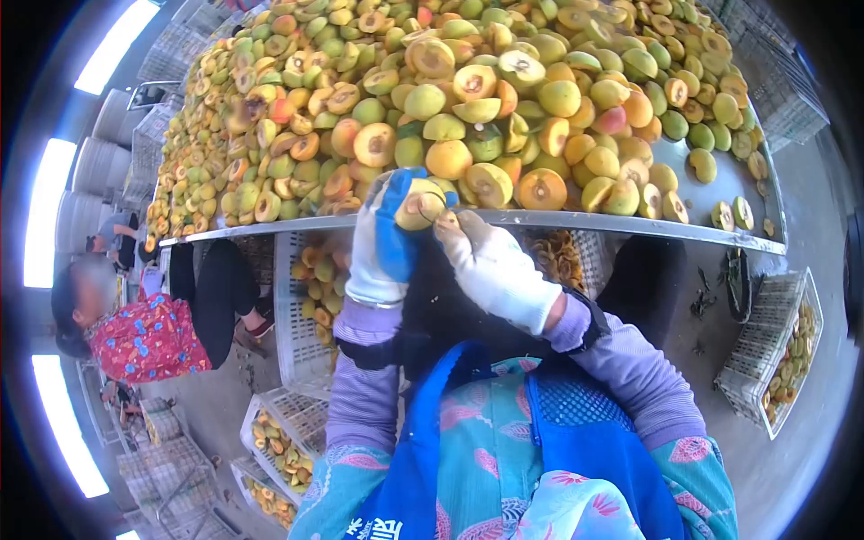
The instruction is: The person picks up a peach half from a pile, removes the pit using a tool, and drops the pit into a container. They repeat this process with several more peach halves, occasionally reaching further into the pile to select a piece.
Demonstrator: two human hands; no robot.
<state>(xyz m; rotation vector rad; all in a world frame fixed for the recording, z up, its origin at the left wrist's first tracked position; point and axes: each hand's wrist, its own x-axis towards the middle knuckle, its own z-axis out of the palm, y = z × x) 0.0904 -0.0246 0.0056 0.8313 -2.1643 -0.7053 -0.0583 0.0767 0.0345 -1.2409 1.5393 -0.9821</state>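
Note:
At the near edge of the table, my left hand (385, 236), in a white glove with a blue palm, is closed around a yellow-green peach half (419, 206). My right hand (490, 268), in a white glove with dirty fingertips, is pinched beside the fruit. A thin dark curved edge shows against the peach by the right fingertips; I cannot make out what those fingers hold. Just beyond both hands lie many halved peaches (542, 189), some cut side up with brown centres.
The metal table's raised rim (576, 219) runs in front of me. White crates of fruit stand below at the left (297, 346) and right (756, 337). Another person (153, 337) in a red patterned top sits at the left. More crates (270, 445) stand on the floor.

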